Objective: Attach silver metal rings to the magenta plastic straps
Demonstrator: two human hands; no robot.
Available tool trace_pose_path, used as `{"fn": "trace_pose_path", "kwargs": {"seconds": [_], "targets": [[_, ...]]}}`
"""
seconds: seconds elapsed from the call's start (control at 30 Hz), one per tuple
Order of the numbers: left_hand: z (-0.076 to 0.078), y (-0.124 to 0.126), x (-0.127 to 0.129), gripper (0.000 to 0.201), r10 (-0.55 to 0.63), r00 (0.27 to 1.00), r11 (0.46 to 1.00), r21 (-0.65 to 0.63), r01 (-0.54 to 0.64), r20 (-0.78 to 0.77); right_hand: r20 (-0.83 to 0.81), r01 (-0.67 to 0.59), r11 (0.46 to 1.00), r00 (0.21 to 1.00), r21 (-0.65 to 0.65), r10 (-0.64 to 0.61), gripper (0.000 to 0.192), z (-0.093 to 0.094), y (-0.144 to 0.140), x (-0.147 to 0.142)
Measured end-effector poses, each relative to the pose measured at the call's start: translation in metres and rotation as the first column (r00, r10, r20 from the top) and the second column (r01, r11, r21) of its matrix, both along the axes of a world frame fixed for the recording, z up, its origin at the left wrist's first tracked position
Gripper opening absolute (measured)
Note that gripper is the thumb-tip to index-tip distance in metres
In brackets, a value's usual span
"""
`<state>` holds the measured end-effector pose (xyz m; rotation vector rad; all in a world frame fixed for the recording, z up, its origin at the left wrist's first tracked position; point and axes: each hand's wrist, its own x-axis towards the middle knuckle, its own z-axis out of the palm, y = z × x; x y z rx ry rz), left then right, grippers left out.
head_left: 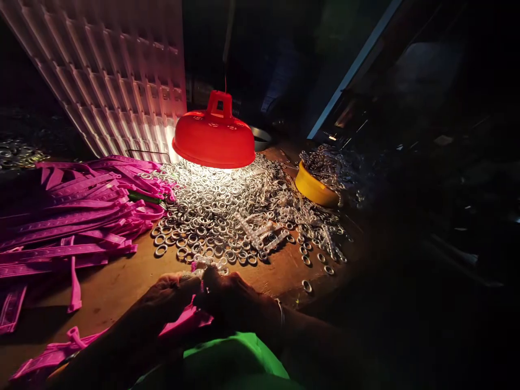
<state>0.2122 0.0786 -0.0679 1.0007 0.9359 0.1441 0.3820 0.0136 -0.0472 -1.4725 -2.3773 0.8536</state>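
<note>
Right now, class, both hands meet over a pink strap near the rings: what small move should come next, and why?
Probably the right hand should reach forward to pick a ring from the heap's near edge. Both hands are closed on the pink strap, the left hand pinching it beside the right, and loose rings lie just ahead under the lamp. Whether a ring is already in the fingers cannot be told.

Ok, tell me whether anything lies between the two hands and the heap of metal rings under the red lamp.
Nothing visible does. Left hand and right hand hold a pink strap at the near edge; only bare tabletop separates them from the metal rings.
</note>
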Motion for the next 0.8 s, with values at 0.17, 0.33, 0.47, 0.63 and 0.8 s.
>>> {"fn": "trace_pose_path", "kwargs": {"seconds": [0.17,0.33,0.47,0.63,0.8], "targets": [[0.011,0.007,-0.012,0.053,-0.1,0.993,0.995,-0.007,0.101,0.054,-0.313,-0.039,0.983,0.95,-0.181,-0.02,0.026,0.0,0.0,0.004],[-0.001,0.007,-0.021,0.048,-0.156,0.986,0.987,-0.026,0.158,0.066,-0.221,-0.006,0.982,0.974,-0.187,-0.037,0.025,-0.002,-0.011,0.0],[-0.003,-0.005,-0.018,0.043,-0.008,0.975,0.992,-0.121,0.035,0.223,-0.184,0.116,0.971,0.971,-0.209,-0.156,0.03,-0.013,-0.026,-0.009],[-0.001,-0.023,-0.016,0.04,0.07,0.959,0.992,-0.12,-0.038,0.273,-0.251,0.201,0.952,0.933,-0.232,-0.258,0.028,-0.026,-0.039,-0.016],[0.001,-0.043,-0.017,0.039,0.103,0.949,0.995,-0.037,-0.096,0.298,-0.307,0.281,0.942,0.893,-0.186,-0.327,0.021,-0.038,-0.05,-0.018]]}}
